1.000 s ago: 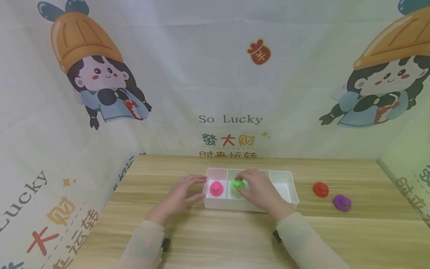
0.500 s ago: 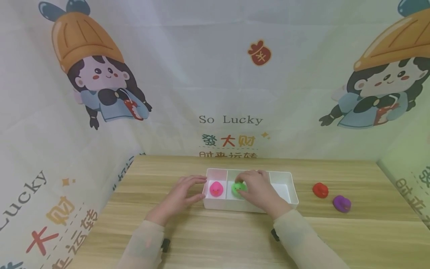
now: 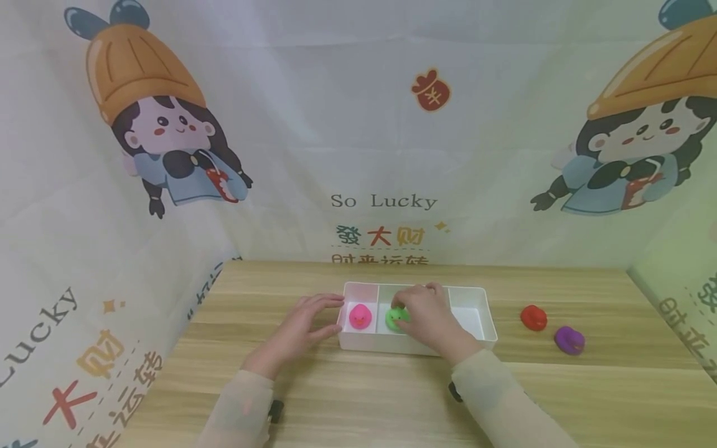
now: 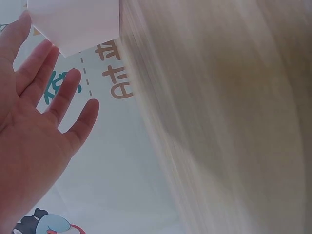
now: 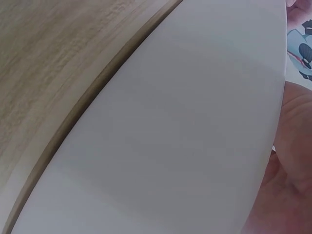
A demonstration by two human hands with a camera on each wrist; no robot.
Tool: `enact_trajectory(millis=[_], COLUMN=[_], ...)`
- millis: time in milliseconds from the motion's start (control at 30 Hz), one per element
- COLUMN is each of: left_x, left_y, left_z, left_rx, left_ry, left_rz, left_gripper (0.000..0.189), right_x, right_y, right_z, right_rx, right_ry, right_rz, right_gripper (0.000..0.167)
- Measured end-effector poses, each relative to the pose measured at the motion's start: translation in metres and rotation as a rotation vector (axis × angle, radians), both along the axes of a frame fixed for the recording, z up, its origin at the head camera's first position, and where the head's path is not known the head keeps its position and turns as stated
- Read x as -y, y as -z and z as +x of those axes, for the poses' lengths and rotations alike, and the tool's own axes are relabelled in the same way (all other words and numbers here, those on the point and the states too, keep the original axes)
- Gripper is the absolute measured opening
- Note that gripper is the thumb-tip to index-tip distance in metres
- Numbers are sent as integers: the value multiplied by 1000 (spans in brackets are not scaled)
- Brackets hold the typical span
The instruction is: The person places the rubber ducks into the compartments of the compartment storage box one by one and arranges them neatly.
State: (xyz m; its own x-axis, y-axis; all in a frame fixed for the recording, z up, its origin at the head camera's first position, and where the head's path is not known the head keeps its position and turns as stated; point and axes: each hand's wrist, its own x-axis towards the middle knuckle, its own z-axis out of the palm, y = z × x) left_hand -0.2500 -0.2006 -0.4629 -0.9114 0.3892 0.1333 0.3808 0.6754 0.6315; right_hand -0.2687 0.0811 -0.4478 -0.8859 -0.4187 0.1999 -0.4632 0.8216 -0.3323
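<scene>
A white divided tray stands on the wooden table. In its left compartment sits a pink toy duck. My right hand reaches into the compartment beside it and pinches a green toy duck between thumb and fingers, covering part of it. At the tray's left end my left hand has its fingertips right at the wall; the left wrist view shows those fingers spread and nearly straight. In the right wrist view the tray's long wall hides most of the right hand.
Right of the tray, a red toy duck and a purple toy duck lie on the table. A printed cloth backdrop hangs behind and along both sides.
The green duck and the right hand's fingers have sunk slightly lower into the compartment. The right wrist has shifted a little to the left. The left hand holds its place.
</scene>
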Motion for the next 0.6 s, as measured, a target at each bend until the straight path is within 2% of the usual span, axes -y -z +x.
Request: enact_trajectory(millis=[600], left_x=[-1], left_y=[1], left_z=[0], left_rx=[-14], left_ry=[6], left_rz=[0], left_gripper=[50], right_x=[1], right_y=[2], right_z=[-5], right_rx=[76], right_ry=[22], right_rz=[-15], right_gripper=[22])
